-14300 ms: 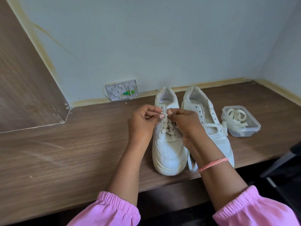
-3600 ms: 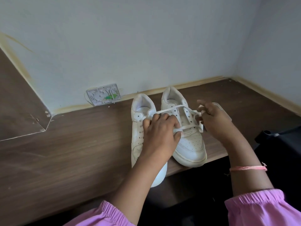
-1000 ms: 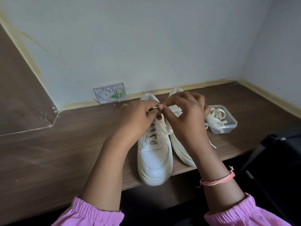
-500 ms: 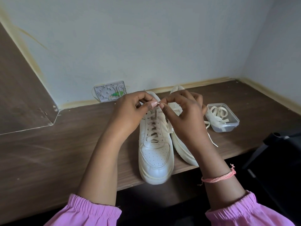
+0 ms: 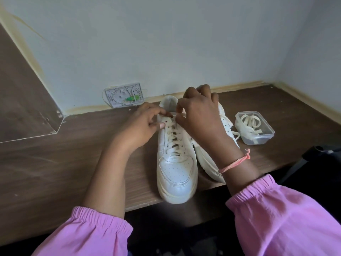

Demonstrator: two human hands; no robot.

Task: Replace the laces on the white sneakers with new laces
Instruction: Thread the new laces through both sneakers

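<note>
Both hands are working the top eyelets of the near sneaker [image 5: 175, 163] on the bench [image 5: 64, 163]: left hand [image 5: 140, 126] pinching the lace [image 5: 173, 137], right hand [image 5: 199, 115] pinching its other end, probably keeping it taut. More laces are sitting in the tub [image 5: 255, 127].

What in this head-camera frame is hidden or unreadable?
- Head view: lace ends at the left sneaker collar, covered by the left hand and right hand.
- Head view: right sneaker lacing, behind the right hand and wrist.
- Head view: number of laces in the clear box, a tangle.
</note>
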